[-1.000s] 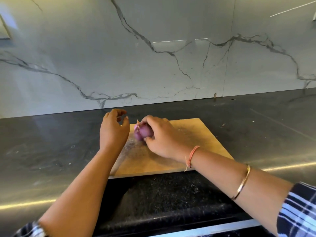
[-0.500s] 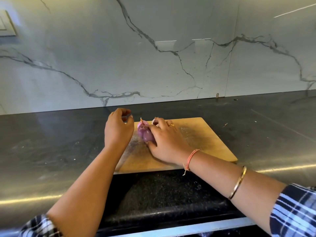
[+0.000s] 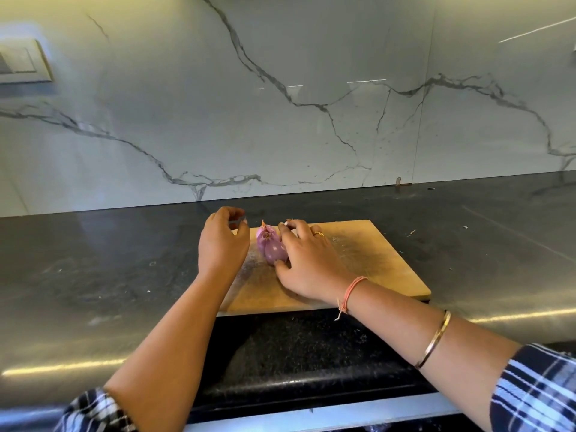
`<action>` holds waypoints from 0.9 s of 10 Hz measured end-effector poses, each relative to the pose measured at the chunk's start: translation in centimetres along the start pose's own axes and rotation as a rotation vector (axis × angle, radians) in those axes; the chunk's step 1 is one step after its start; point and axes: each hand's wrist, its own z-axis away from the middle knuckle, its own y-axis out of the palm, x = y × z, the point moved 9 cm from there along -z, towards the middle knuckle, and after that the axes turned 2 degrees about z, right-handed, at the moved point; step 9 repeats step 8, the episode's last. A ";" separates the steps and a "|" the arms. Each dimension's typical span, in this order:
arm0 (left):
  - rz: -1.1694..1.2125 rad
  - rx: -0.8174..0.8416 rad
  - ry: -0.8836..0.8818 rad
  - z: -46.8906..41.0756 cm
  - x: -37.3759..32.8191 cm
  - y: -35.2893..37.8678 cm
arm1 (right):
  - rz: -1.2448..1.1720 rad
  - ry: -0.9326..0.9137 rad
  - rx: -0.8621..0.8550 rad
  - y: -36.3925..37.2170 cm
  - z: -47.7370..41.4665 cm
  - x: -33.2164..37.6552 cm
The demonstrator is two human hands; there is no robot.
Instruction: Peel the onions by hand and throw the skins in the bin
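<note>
A peeled purple onion [image 3: 270, 248] lies on the wooden cutting board [image 3: 383, 260], its dry tip pointing away from me. My right hand [image 3: 308, 260] grips the onion from the right, thumb at its near end and fingertips at its far end. My left hand [image 3: 222, 244] hovers just left of the onion with curled fingers, pinching a small grey object [image 3: 237, 221] that I cannot make out. It does not touch the onion. No bin is in view.
The board sits on a dark countertop [image 3: 93, 275] against a marble-patterned wall [image 3: 280, 104]. A black sink basin [image 3: 296, 353] lies directly below the board, close to me. Small skin scraps [image 3: 412, 232] lie on the counter to the right.
My right hand has turned the onion on the board, so more of its purple side shows. My left hand has stayed beside it, still pinching the grey object.
</note>
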 end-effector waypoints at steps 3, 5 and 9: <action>0.009 -0.029 0.077 3.1 -1.6 -1.6 | -0.057 0.110 0.045 -0.9 1.9 -0.7; 0.030 -0.023 0.134 6.0 -3.7 -2.1 | 0.002 0.144 -0.005 -2.6 3.7 -0.7; -0.063 -0.011 0.193 8.4 -6.0 -2.8 | 0.146 0.098 -0.180 -5.5 5.2 -0.1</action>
